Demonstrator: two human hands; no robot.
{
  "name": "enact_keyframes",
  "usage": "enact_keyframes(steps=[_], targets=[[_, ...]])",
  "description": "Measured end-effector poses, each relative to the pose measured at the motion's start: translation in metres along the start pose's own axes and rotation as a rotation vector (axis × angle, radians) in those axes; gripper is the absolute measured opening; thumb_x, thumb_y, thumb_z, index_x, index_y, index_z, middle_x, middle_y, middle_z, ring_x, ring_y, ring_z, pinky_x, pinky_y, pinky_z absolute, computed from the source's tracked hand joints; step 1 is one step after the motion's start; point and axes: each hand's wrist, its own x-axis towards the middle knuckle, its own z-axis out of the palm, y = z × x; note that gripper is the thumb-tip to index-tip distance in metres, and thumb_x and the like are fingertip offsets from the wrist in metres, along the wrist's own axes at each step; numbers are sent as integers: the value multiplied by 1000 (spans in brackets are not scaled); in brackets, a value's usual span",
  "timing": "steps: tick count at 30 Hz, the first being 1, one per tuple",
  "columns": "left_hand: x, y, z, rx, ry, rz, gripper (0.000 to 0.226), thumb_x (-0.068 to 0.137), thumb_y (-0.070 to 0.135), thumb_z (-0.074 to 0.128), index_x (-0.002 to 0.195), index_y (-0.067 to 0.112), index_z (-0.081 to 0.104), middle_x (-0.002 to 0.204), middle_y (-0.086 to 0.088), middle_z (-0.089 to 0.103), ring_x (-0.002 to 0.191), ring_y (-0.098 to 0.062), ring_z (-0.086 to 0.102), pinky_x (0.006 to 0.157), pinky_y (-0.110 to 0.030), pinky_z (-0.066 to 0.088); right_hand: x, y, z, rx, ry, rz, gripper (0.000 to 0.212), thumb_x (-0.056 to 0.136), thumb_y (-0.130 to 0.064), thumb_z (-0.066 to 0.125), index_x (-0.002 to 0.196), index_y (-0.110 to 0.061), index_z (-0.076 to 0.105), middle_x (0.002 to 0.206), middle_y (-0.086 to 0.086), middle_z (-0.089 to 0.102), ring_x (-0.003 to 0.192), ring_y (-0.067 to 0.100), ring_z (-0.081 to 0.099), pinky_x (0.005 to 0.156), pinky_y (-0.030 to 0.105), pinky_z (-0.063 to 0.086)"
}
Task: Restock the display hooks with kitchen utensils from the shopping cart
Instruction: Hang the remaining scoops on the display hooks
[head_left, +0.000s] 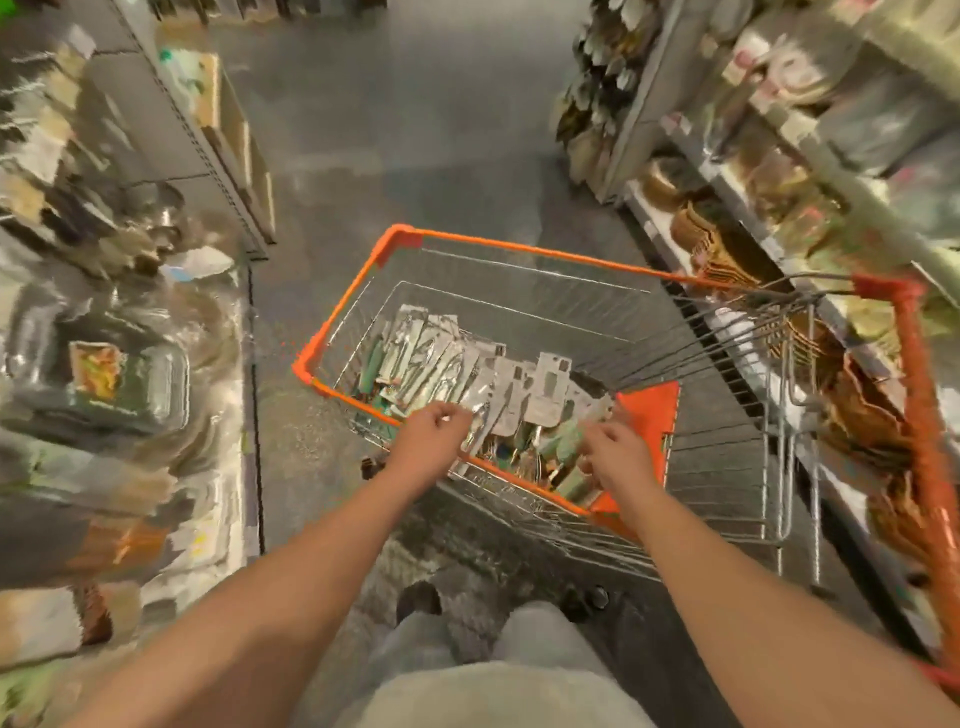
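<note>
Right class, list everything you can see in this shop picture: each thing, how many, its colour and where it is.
Shopping cart: one, silver wire with orange rim, centre of the aisle.
Packaged utensils: many, too jumbled to count, silver-grey cards with green handles, lying inside the cart.
Shelves: two runs, grey, left and right of the aisle, goods blurred.
Floor: grey, between the shelves.
Left hand: one, fingers curled at the packs, over the cart's near rim.
Right hand: one, fingers curled, reaching among the packs.
</note>
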Motion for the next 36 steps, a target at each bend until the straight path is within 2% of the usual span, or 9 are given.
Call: enact_keyframes(steps=[5,8,13,20,24,26,29,32,36], targets=[[62,11,18,111,-106,1,31,93,50,59,109,26,67,104,-5,75,92,-28,72,91,-46,59,19,9,-1,45,47,150,29,107,-37,53,113,-11,65,88,6,63,71,20,57,54,26,42],[87,16,39,182,-195,-22,17,101,41,59,107,26,64,102,-5,72,85,-21,70,81,-35,58,38,16,-6,111,87,238,24,108,-29,52,117,-10,64,92,11,61,61,16,52,46,22,38],[118,20,81,210,-321,-96,19,105,31,57,118,19,61,95,2,67,69,-12,60,59,-24,50,79,31,-14,112,39,350,32,108,-38,48,116,-15,68,99,8,69,77,20,59,71,37,51],[147,7,114,300,-367,-196,11,106,33,55,105,24,61,104,-1,71,94,-24,72,93,-44,61,117,44,-15,73,-55,434,36,107,-40,48,125,-12,63,91,2,62,71,16,55,57,28,43],[167,-8,134,344,-369,-269,20,107,36,52,116,20,60,100,1,67,66,-10,59,57,-19,50,137,59,-1,109,-76,483,39,108,-37,47,135,-11,58,102,-2,61,84,17,60,64,30,47],[178,-17,142,350,-363,-294,26,108,36,51,125,18,56,99,-2,67,62,-9,53,52,-17,44,140,64,8,105,-126,500,44,109,-37,46,141,-8,55,114,7,65,99,25,64,73,36,53],[190,-34,154,336,-372,-331,36,106,38,53,134,16,54,103,-5,68,73,-16,60,66,-27,55,147,68,23,42,-179,515,49,110,-39,44,143,-4,52,140,27,56,120,41,61,86,46,57],[196,-51,158,318,-361,-367,47,103,45,56,140,14,53,119,-5,67,90,-19,65,91,-38,58,150,74,40,79,-117,556,50,109,-37,46,136,5,53,144,33,51,127,49,55,103,64,47],[200,-62,161,214,-361,-367,49,103,49,54,139,16,54,119,-6,66,94,-19,65,88,-37,57,149,80,48,107,-142,533,30,110,-39,44,119,-17,63,144,28,53,122,44,59,100,57,53]])
